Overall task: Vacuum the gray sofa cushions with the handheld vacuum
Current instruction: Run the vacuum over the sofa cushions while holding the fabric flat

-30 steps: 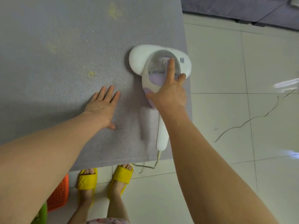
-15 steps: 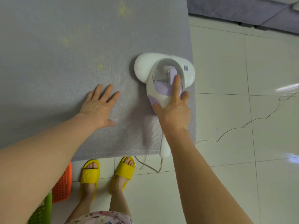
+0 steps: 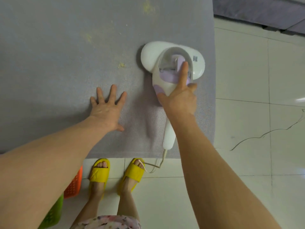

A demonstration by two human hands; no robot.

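Entry, head view. The gray sofa cushion (image 3: 66,63) fills the upper left of the frame; its near edge runs just above my feet and its right edge borders the pale floor tiles (image 3: 239,80).

Handheld vacuum (image 3: 152,57): sits head-down on the cushion, near the right edge. White body, clear dust cup (image 3: 171,52) with lilac parts inside, small square code label (image 3: 195,58) on the right lobe. The handle (image 3: 169,136) points back toward me, its end close to the cushion's near edge. A pale cord (image 3: 162,160) leaves the handle end and drops to the floor beside the right slipper.

Right grip (image 3: 179,100): wrapped round the vacuum's neck where the handle meets the body, thumb on the left side, index finger (image 3: 184,73) straight and lying along the lilac top panel.

Left grip (image 3: 107,111): holding nothing, palm flat on the cushion, fingers spread, left of the vacuum and not touching it.

Yellow crumbs on the cushion: one small clump (image 3: 121,64) just left of the vacuum head, a fainter patch (image 3: 88,37) further up, another (image 3: 148,7) near the top edge.

On the floor: yellow slippers (image 3: 99,172) on both feet, an orange basket (image 3: 74,184) and a green basket (image 3: 52,214) at lower left, partly hidden by my left forearm. A second gray sofa section (image 3: 255,12) sits at top right.
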